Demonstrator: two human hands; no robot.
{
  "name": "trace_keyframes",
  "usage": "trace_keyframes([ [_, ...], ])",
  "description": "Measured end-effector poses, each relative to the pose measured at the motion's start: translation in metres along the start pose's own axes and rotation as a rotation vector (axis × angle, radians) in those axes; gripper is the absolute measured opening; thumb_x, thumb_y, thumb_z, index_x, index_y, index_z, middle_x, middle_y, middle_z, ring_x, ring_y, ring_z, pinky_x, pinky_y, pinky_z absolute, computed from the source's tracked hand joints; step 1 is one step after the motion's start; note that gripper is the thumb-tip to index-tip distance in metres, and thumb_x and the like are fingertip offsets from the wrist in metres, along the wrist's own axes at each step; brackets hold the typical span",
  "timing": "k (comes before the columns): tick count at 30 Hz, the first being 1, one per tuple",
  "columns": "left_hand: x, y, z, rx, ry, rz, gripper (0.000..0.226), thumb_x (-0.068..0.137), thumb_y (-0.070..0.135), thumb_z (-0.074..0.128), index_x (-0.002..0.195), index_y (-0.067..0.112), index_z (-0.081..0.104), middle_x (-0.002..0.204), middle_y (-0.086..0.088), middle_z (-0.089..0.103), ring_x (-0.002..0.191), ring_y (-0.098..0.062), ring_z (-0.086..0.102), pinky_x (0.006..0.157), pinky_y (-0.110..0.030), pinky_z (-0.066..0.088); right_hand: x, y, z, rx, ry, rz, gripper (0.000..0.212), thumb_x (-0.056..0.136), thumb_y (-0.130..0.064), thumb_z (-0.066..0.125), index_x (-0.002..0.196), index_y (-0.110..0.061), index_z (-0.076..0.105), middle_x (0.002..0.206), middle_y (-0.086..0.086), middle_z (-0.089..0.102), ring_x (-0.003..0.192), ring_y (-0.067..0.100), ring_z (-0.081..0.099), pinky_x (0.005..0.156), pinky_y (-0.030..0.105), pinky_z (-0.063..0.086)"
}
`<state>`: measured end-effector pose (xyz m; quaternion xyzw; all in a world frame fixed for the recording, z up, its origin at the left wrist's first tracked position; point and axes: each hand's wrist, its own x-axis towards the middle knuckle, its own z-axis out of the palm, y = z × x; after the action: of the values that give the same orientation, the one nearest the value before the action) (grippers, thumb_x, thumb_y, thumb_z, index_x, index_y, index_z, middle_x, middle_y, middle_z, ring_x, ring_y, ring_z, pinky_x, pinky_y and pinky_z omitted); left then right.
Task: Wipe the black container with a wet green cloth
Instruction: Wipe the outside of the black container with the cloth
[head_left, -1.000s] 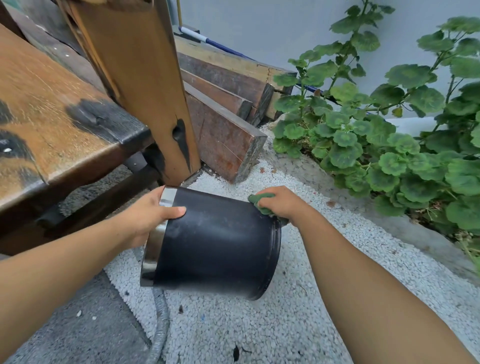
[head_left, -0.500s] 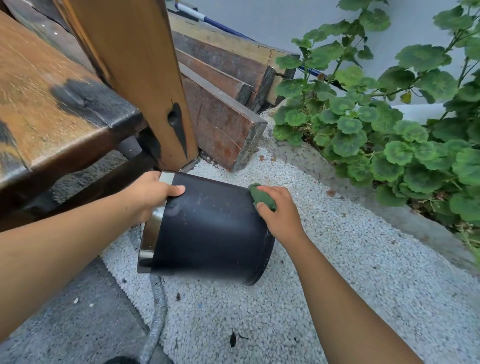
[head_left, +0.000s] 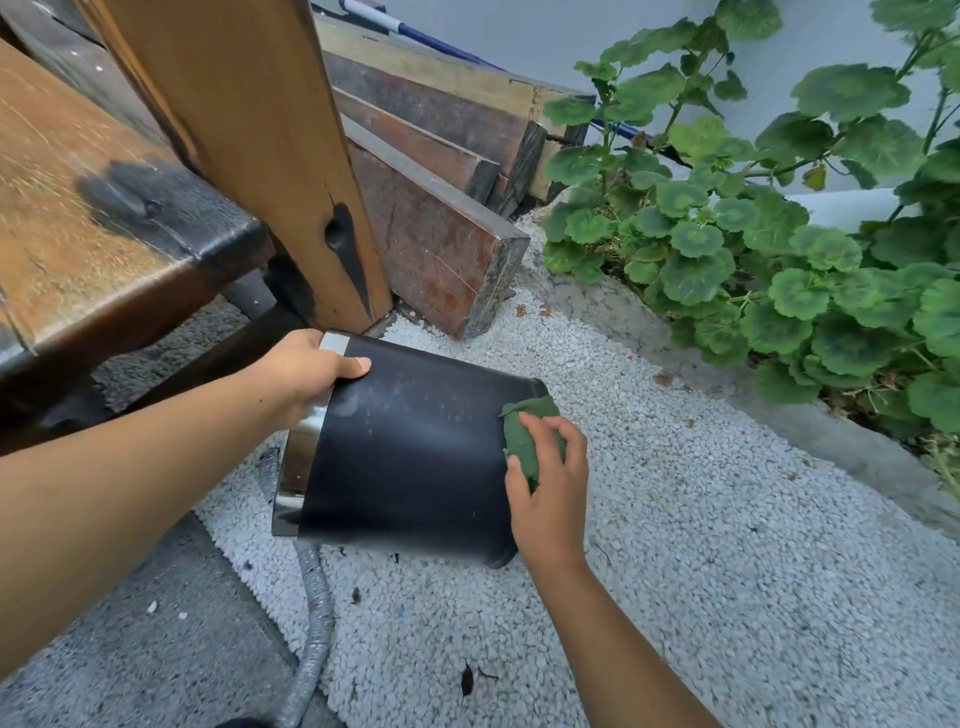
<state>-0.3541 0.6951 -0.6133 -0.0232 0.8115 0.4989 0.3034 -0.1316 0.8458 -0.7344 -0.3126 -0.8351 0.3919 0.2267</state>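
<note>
Above the white gravel, the left hand gripped the black container by its metal rim, tilted sideways, while right hand fingers pressed the green cloth near its base; it seemed light, stiff, slippery.

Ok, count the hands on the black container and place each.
2. The left hand grips the black container at its silver rim; the right hand presses the green cloth onto its side near the base.
</note>
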Motion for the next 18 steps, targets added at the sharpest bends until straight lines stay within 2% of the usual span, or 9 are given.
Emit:
trace_keyframes([
  [2,0.002,0.001,0.001,0.045,0.018,0.007,0.021,0.091,0.005,0.072,0.102,0.008,0.053,0.089,-0.015,0.056,0.065,-0.026,0.058,0.051,-0.027,0.053,-0.013,0.001,0.005,-0.02,0.024,0.004,0.048,0.092,-0.011,0.066,0.137,-0.023,0.058,0.143,-0.004,0.037,0.13,0.02,0.044,0.104,0.026,0.038],
  [3,0.001,0.001,0.002,0.065,0.028,0.006,0.021,0.091,0.006,0.072,0.099,0.008,0.053,0.082,-0.014,0.054,0.056,-0.022,0.054,0.04,-0.022,0.048,-0.02,0.002,0.007,-0.025,0.038,0.005,0.049,0.091,-0.01,0.067,0.137,-0.024,0.058,0.143,-0.003,0.037,0.13,0.02,0.043,0.104,0.026,0.038],
  [4,0.002,0.001,0.002,0.081,0.04,0.008,0.021,0.091,0.007,0.073,0.098,0.007,0.053,0.079,-0.013,0.054,0.054,-0.021,0.053,0.036,-0.021,0.044,-0.027,0.003,0.01,-0.026,0.055,0.005,0.05,0.09,-0.008,0.068,0.137,-0.024,0.058,0.143,-0.003,0.037,0.13,0.02,0.043,0.104,0.026,0.037],
  [6,0.005,0.0,0.001,0.101,0.053,0.017,0.028,0.089,0.012,0.075,0.107,0.001,0.057,0.089,-0.017,0.061,0.068,-0.026,0.061,0.05,-0.029,0.052,-0.036,0.004,0.016,-0.019,0.088,-0.008,0.052,0.087,-0.004,0.07,0.135,-0.022,0.059,0.142,0.0,0.039,0.128,0.022,0.044,0.105,0.029,0.038],
  [8,0.005,-0.001,0.0,0.146,0.074,0.05,0.048,0.089,0.02,0.077,0.126,-0.002,0.056,0.102,-0.013,0.067,0.083,-0.026,0.065,0.067,-0.036,0.056,-0.036,0.006,0.017,-0.011,0.101,-0.02,0.052,0.086,-0.001,0.07,0.134,-0.019,0.061,0.141,0.003,0.04,0.127,0.025,0.045,0.106,0.032,0.039],
  [11,-0.005,-0.004,-0.003,0.22,0.035,0.114,0.045,0.088,0.032,0.077,0.124,0.01,0.059,0.111,-0.011,0.071,0.099,-0.03,0.07,0.091,-0.05,0.058,-0.03,0.009,0.014,0.0,0.076,-0.024,0.05,0.087,-0.001,0.069,0.133,-0.017,0.061,0.141,0.003,0.04,0.129,0.026,0.046,0.106,0.033,0.042],
  [12,-0.008,-0.007,-0.004,0.205,-0.002,0.118,0.041,0.089,0.032,0.076,0.122,0.012,0.06,0.113,-0.012,0.073,0.102,-0.031,0.071,0.094,-0.052,0.057,-0.026,0.011,0.013,0.006,0.071,-0.027,0.049,0.088,-0.001,0.068,0.133,-0.017,0.06,0.141,0.003,0.04,0.129,0.026,0.046,0.106,0.034,0.043],
  [16,-0.022,-0.027,-0.007,0.056,-0.154,0.087,0.028,0.092,0.013,0.072,0.119,0.016,0.067,0.108,-0.005,0.079,0.105,-0.029,0.074,0.083,-0.037,0.058,-0.017,0.016,0.006,0.012,0.044,-0.025,0.048,0.089,-0.003,0.068,0.134,-0.019,0.06,0.142,-0.001,0.038,0.129,0.023,0.046,0.107,0.035,0.046],
  [18,-0.028,-0.035,-0.011,0.048,-0.163,0.078,0.028,0.091,0.008,0.071,0.118,0.016,0.068,0.108,-0.005,0.08,0.103,-0.029,0.074,0.082,-0.038,0.057,-0.013,0.015,0.003,0.011,0.012,-0.037,0.05,0.088,-0.003,0.069,0.134,-0.021,0.059,0.141,-0.006,0.038,0.126,0.019,0.047,0.106,0.032,0.046],
])
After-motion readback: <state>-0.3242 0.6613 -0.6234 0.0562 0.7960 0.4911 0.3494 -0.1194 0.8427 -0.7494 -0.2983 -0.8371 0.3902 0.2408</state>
